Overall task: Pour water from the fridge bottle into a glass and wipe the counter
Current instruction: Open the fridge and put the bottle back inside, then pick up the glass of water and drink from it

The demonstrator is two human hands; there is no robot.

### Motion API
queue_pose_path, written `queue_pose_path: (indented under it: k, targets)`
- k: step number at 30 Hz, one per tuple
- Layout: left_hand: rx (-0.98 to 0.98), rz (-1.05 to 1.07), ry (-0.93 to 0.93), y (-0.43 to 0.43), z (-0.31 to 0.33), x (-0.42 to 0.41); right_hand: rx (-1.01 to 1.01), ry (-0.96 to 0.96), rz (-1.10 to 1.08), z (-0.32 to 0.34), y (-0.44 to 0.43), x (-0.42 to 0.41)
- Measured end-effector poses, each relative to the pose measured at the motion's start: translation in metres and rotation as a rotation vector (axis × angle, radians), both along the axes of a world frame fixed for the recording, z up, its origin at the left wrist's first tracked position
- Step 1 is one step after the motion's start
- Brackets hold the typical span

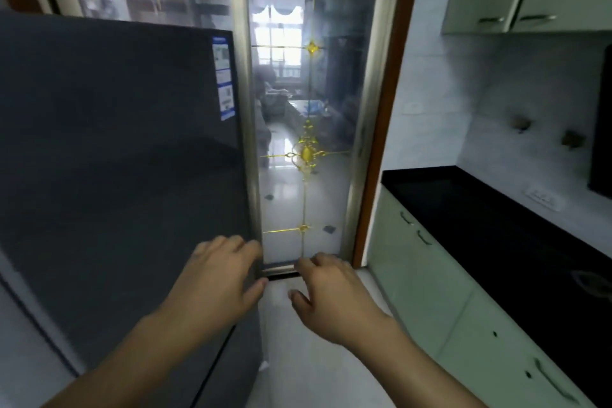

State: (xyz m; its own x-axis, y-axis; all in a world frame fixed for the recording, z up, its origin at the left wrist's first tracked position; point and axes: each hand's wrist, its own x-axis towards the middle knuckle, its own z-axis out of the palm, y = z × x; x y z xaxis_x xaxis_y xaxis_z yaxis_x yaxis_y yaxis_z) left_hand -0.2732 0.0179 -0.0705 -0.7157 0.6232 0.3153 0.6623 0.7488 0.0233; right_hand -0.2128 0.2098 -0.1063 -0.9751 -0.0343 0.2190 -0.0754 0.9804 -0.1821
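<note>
a glass door [304,129] stands ahead, black worktop [516,228] to the right, both hands released, left hand [218,281] by the closed fridge [119,156], right hand [334,295] beside it.

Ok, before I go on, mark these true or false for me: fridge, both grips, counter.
1. The fridge is shut. True.
2. The left grip holds a bottle. False: it is empty, fingers relaxed, near the fridge's right edge.
3. The right grip is empty. True.
4. The counter is white. False: it is black.
5. The counter lies left of the fridge. False: it lies to the right.
</note>
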Motion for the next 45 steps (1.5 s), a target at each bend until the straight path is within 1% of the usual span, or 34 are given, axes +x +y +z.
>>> queue_pose_path:
  k: [5, 10, 12, 20, 26, 29, 32, 37, 41, 45]
  targets:
    - [-0.062, -0.018, -0.122, 0.100, -0.028, 0.040, 0.008, -0.086, -0.157, -0.014, 0.101, 0.067]
    - [-0.097, -0.079, -0.183, 0.206, -0.054, 0.087, 0.015, -0.165, -0.303, -0.021, 0.200, 0.142]
    - [-0.121, -0.105, -0.213, 0.239, -0.060, 0.103, 0.014, -0.189, -0.346, -0.021, 0.227, 0.166]
    - [-0.243, -0.382, -0.210, 0.399, -0.081, 0.167, -0.044, -0.211, -0.656, -0.036, 0.343, 0.270]
    - [-0.231, -0.648, -0.231, 0.508, -0.097, 0.199, -0.108, -0.257, -0.916, -0.050, 0.406, 0.338]
    - [-0.226, -0.790, -0.265, 0.559, -0.105, 0.214, -0.115, -0.297, -1.075, -0.053, 0.432, 0.369]
    - [-0.248, -0.924, -0.256, 0.606, -0.111, 0.234, -0.160, -0.317, -1.230, -0.057, 0.452, 0.403]
    - [-0.293, -1.155, -0.238, 0.672, -0.119, 0.283, -0.240, -0.296, -1.502, -0.070, 0.462, 0.466]
    - [-0.341, -1.329, -0.208, 0.704, -0.118, 0.349, -0.279, -0.266, -1.696, -0.075, 0.454, 0.525]
    - [-0.335, -1.467, -0.200, 0.721, -0.117, 0.423, -0.318, -0.228, -1.822, -0.078, 0.451, 0.586]
